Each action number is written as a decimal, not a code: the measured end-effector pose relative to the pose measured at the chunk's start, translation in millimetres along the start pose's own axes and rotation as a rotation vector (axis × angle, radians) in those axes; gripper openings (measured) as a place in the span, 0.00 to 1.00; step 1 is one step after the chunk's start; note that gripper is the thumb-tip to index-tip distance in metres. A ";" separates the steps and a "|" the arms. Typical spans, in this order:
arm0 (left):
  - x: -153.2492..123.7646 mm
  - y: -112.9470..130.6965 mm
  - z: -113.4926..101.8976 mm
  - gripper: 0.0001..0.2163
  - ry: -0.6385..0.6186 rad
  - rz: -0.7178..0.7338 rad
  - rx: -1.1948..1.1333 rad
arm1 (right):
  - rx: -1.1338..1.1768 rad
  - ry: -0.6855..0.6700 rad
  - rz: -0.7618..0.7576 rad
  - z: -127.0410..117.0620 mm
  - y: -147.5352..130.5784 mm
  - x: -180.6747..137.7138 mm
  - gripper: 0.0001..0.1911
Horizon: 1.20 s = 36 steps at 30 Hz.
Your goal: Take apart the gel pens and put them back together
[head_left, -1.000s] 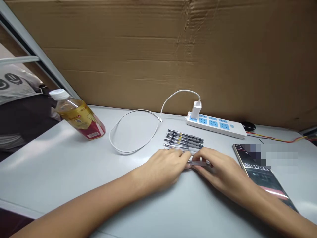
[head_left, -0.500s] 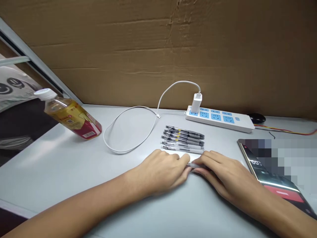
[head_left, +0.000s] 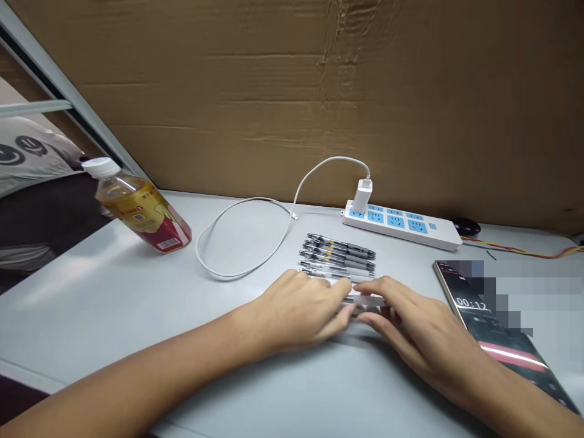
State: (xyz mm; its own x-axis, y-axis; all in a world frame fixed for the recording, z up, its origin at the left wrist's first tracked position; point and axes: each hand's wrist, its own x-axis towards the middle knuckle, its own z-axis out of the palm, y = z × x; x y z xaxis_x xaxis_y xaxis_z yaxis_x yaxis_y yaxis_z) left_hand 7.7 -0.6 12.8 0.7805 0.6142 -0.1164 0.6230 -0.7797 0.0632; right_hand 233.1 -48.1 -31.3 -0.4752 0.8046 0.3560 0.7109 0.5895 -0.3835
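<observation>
My left hand (head_left: 310,310) is closed, with thumb and forefinger pinching a clear pen (head_left: 370,300) just above the table. Around the pen's pale grip end is my right hand (head_left: 410,322), its thumb and forefinger parted with a gap to the barrel. Its other fingers curl by the pen's end; whether they touch it I cannot tell. Just beyond both hands lie several clear and black pens (head_left: 340,255), side by side in a stack of rows. My left hand hides the other end of the held pen.
A drink bottle (head_left: 143,210) stands at the left. A white cable (head_left: 228,277) loops from a charger (head_left: 362,196) in the power strip (head_left: 401,226). At the right lies a phone (head_left: 483,322) with a timer. A cardboard wall (head_left: 255,91) closes off the back, and a person's clothing (head_left: 41,170) shows at far left.
My right thumb and forefinger have spread apart from the pen, showing more of its grip. My left hand keeps its pinch. The view has shifted slightly.
</observation>
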 end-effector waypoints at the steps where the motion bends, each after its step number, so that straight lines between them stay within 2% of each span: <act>1: 0.2 -0.7 -0.3 0.12 0.002 -0.005 0.003 | 0.031 -0.013 0.023 0.1 0.1 -0.3 0.14; 5: 1.2 -3.1 0.2 0.12 -0.018 -0.005 0.012 | 0.109 -0.059 0.128 -0.7 5.2 1.1 0.18; 9: 1.4 -3.9 2.0 0.08 -0.025 -0.015 -0.007 | 0.177 -0.121 0.171 -4.8 7.6 5.7 0.16; 12: 0.6 -0.3 1.7 0.06 -0.035 -0.039 -0.038 | 0.231 -0.114 0.178 -6.7 4.8 6.9 0.13; 15: -0.8 5.2 0.2 0.09 -0.057 -0.079 -0.066 | 0.246 -0.050 0.164 -6.2 3.0 4.7 0.08; 17: -1.6 6.8 -0.7 0.13 -0.054 -0.081 -0.113 | 0.256 0.042 0.113 -5.9 3.1 2.7 0.08; 19: -1.7 5.0 -0.8 0.15 -0.025 -0.059 -0.163 | 0.261 0.126 0.041 -6.4 3.3 1.4 0.09; 21: -0.9 0.3 -0.2 0.15 0.018 -0.032 -0.168 | 0.240 0.156 0.019 -7.4 2.5 1.6 0.07; 23: 0.3 -5.3 0.8 0.14 0.047 -0.009 -0.132 | 0.211 0.127 0.065 -8.5 0.9 3.5 0.08; 28: 2.8 -11.1 4.3 0.13 0.082 0.052 -0.017 | 0.243 -0.092 0.201 -9.1 -0.4 9.3 0.17; 30: 3.0 -10.0 5.8 0.14 0.091 0.061 -0.001 | 0.260 -0.097 0.210 -7.7 1.5 9.1 0.14; 34: 2.3 -7.8 8.3 0.15 0.061 0.055 -0.020 | 0.218 -0.011 0.179 -3.6 2.4 5.4 0.06; 36: 1.9 -7.6 8.9 0.14 0.051 0.058 -0.024 | 0.199 -0.014 0.193 -2.8 -0.2 4.5 0.09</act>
State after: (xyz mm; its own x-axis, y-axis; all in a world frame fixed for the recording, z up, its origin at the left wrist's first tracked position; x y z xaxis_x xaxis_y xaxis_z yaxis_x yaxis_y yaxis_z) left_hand 4.0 5.4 3.3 0.8163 0.5743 -0.0613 0.5776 -0.8112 0.0920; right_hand 232.3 -44.8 -27.2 -0.3493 0.9035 0.2484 0.6737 0.4264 -0.6036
